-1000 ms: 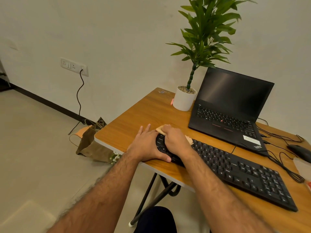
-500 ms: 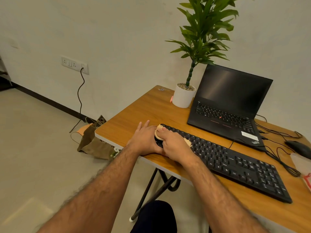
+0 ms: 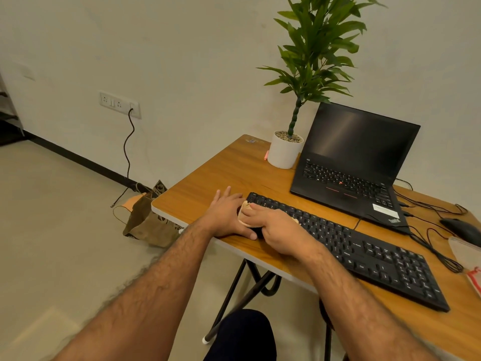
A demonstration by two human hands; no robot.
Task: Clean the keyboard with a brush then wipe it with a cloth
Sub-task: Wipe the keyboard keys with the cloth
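keyboard [image 3: 364, 252]: black full-size one, lying at a slant across the near part of the wooden desk [image 3: 208, 183], left end farther away, right end close to the near edge.

right hand [image 3: 279, 229]: on top of the keyboard's left end, fingers curled over a tan wooden brush [image 3: 246, 213] and gripping it. Only the pale rounded end of the brush pokes out past the fingertips, pressed down on the far-left keys.

left hand [image 3: 227, 216]: just left of the keyboard, palm down on the desk, fingers pretty much straight and relaxed, thumb tucked against the keyboard's left edge. Not holding anything, looks like it's steadying the board.

laptop [image 3: 356, 162]: black, lid open, screen dark, sitting behind the keyboard toward the far right.

plant [image 3: 307, 82]: leafy green thing in a white pot with pebbles, left of the laptop at the far edge of the desk.

mouse [image 3: 462, 227]: black, far right, partly cut off, with black cables looping near it.

cloth: can't tell for sure, there's something pale with a red bit at the right edge of the shot.

floor stuff: brown paper bag [image 3: 149, 222] leaning by the desk's left side, cord running up to a wall socket [image 3: 119, 104].
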